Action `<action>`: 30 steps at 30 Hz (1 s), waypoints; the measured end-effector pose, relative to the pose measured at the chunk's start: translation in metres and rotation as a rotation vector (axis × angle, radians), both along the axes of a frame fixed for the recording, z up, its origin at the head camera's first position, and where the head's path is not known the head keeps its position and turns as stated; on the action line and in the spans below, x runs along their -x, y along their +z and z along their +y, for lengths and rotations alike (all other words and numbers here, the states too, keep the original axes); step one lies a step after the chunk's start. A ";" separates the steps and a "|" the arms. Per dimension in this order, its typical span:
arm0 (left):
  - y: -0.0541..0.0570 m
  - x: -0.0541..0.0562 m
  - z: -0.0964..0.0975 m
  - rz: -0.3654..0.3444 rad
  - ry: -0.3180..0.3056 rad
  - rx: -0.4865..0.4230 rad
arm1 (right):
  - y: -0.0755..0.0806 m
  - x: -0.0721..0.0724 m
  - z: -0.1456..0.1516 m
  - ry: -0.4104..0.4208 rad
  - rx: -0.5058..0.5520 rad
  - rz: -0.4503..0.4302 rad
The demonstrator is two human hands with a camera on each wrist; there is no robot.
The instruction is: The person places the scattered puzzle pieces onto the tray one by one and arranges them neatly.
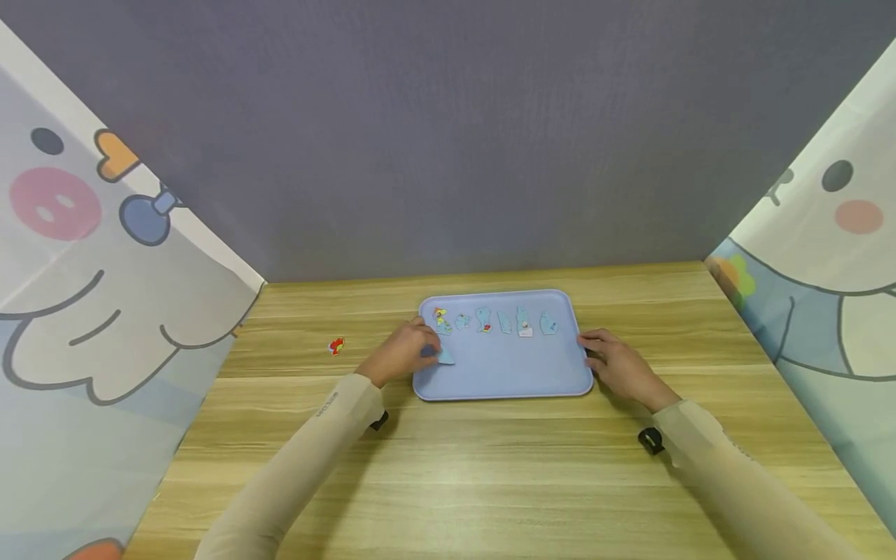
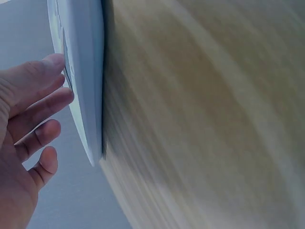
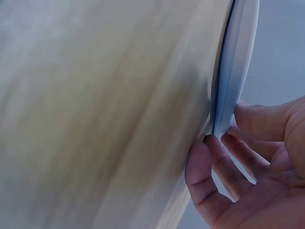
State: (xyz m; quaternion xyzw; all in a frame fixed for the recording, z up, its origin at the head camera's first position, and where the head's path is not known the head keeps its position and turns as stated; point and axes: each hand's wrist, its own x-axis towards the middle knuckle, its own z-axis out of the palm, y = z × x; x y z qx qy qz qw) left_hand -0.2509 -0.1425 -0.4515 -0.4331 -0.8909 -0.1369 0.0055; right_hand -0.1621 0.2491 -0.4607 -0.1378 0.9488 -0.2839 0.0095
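Note:
On the table sits a light blue rectangular tray with a raised rim. A row of flat, irregular, light blue puzzle pieces with coloured prints lies along its far half. My left hand reaches over the tray's left edge and pinches a plain light blue piece between thumb and fingers. In the left wrist view, the thin edge of that piece shows by the fingertips. At the tray's right edge, my right hand grips the rim, thumb on top and fingers against the outer side.
A small red and yellow piece lies on the wooden table, left of the tray. Behind the table rises a grey wall. Cartoon-printed sheets stand on both sides.

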 end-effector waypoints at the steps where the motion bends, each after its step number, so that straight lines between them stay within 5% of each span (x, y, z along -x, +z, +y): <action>1: -0.001 0.000 0.001 -0.008 0.010 0.007 | 0.000 0.000 0.000 0.001 0.001 0.000; 17: -0.004 0.002 -0.001 -0.052 0.058 0.006 | 0.000 0.001 -0.001 0.007 0.005 0.006; 30: 0.007 -0.002 -0.022 0.034 0.149 -0.073 | -0.001 0.000 0.000 0.011 0.000 0.009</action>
